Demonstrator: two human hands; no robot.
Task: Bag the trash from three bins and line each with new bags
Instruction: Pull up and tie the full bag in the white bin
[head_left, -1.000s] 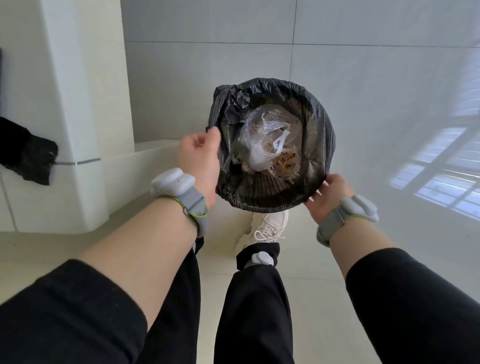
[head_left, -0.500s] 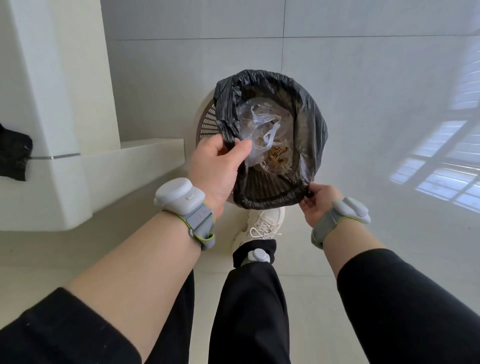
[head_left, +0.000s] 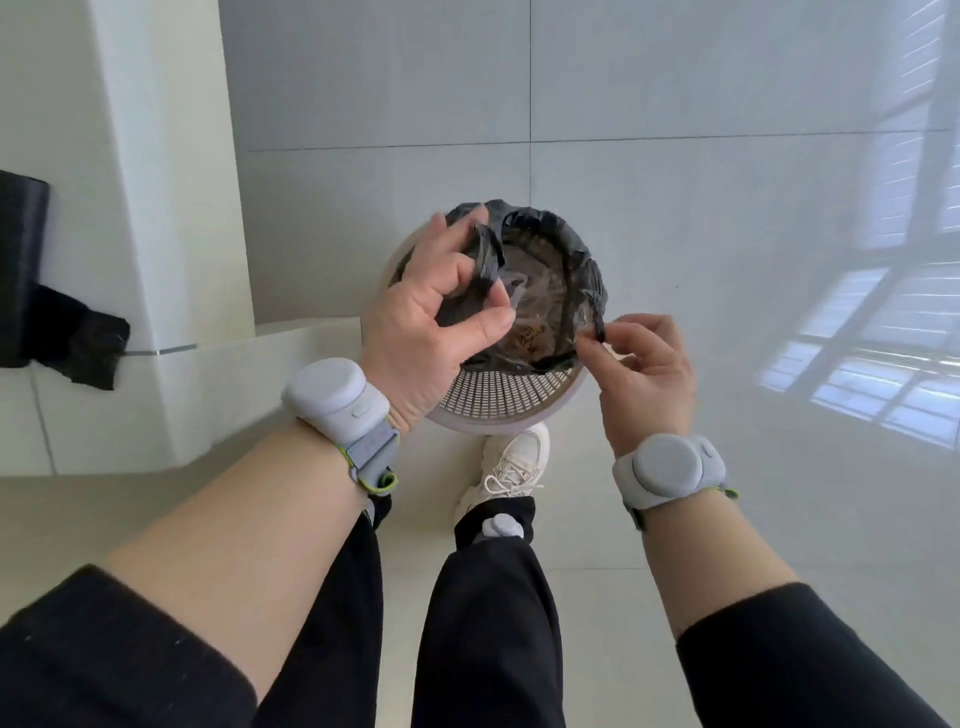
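Head view, the change: the black bag (head_left: 558, 244) is now off the near and left rim of the bin (head_left: 498, 402), where half a second ago it was still draped over the near edge; the pale mesh wall shows bare there
Head view, left hand: the left hand (head_left: 431, 322) pinches a gathered strip of the bag's edge between thumb and fingers, up over the bin's left side
Head view, right hand: the right hand (head_left: 641, 371) has come up from the near rim and pinches the opposite edge, fingers curled round a thin twist of black plastic
Where the bag is: still seated in the bin, far edge still over the far rim, trash inside
What it means: mouth is being drawn together, so tying or lifting out looks next; first bin's trash not yet bagged
Count, bins: one in sight, of three in the task
Count, bags in the bin: one black liner, with a clear plastic bag (head_left: 511, 293) among the trash
Count, hands: two, each with a grey wrist device
Count, elsewhere: one dark plastic heap (head_left: 78, 338) on the white ledge (head_left: 171, 415) at left, possibly spare bags; cannot tell
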